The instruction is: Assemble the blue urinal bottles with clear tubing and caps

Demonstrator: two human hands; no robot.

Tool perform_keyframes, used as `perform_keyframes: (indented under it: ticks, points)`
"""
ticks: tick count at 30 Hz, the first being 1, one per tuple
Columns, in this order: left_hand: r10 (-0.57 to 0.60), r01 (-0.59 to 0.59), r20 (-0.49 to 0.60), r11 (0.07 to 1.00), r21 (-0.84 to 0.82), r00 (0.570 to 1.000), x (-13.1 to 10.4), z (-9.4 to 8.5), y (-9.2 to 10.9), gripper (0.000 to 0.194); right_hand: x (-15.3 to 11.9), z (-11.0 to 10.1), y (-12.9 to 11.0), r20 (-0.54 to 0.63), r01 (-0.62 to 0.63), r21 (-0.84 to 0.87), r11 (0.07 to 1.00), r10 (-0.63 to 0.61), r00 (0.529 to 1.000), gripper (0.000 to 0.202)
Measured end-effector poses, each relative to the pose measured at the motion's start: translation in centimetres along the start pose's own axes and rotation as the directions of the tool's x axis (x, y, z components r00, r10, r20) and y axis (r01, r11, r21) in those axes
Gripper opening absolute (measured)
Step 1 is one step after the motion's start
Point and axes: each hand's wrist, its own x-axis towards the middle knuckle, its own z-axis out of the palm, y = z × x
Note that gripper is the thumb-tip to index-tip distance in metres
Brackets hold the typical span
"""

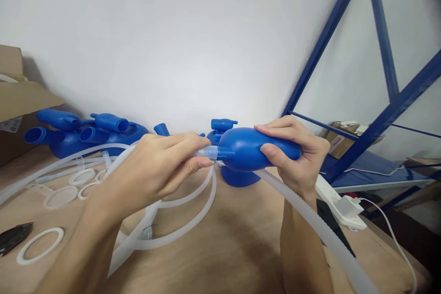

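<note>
In the middle of the view my right hand (292, 147) grips a blue hollow plastic piece (246, 149) by its right end, thumb in front and fingers over the top. My left hand (172, 161) pinches a clear translucent connector (208, 152), which meets the narrow spout on the left of the blue piece. How far the connector sits over the spout I cannot tell. A ribbed white hose (303, 211) runs from beneath the blue piece down to the lower right. Behind and below it, a blue base (237, 177) stands on the table.
More blue plastic parts (103, 131) stand at the back left beside a cardboard box (24, 96). White tubes (186, 236), translucent rings (61, 197) and a white ring (40, 245) lie on the table (220, 257). A power strip (339, 204) and blue metal frame (365, 133) are at right.
</note>
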Motion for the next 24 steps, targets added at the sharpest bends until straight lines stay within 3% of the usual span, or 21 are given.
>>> perform_keyframes:
  ticks: [7, 13, 17, 20, 24]
  points:
    - [-0.058, 0.060, 0.029, 0.997, -0.040, 0.998, 0.2, 0.5, 0.5, 0.025, 0.2, -0.5, -1.2, 0.007, 0.099, -0.072, 0.992, -0.099, 0.995, 0.017]
    - [-0.086, 0.106, 0.125, 0.981, -0.165, 0.988, 0.7, 1.7, 0.2, 0.021, 0.4, -1.0, -2.0, 0.055, 0.247, -0.210, 0.946, -0.241, 0.969, 0.027]
    - [-0.081, 0.125, 0.170, 0.954, -0.271, 0.982, 1.2, 2.5, 0.4, 0.023, 0.5, -1.5, -1.7, 0.104, 0.345, -0.178, 0.922, -0.330, 0.938, 0.035]
    - [-0.068, 0.140, 0.209, 0.926, -0.350, 0.975, 1.5, 3.2, 0.6, 0.030, 0.6, -1.7, -1.0, 0.133, 0.350, -0.181, 0.919, -0.330, 0.935, 0.035]
    - [-0.087, 0.158, 0.205, 0.919, -0.361, 0.975, 1.8, 3.8, 0.8, 0.036, 0.7, -1.4, 0.1, 0.104, 0.414, -0.124, 0.902, -0.404, 0.909, 0.028]
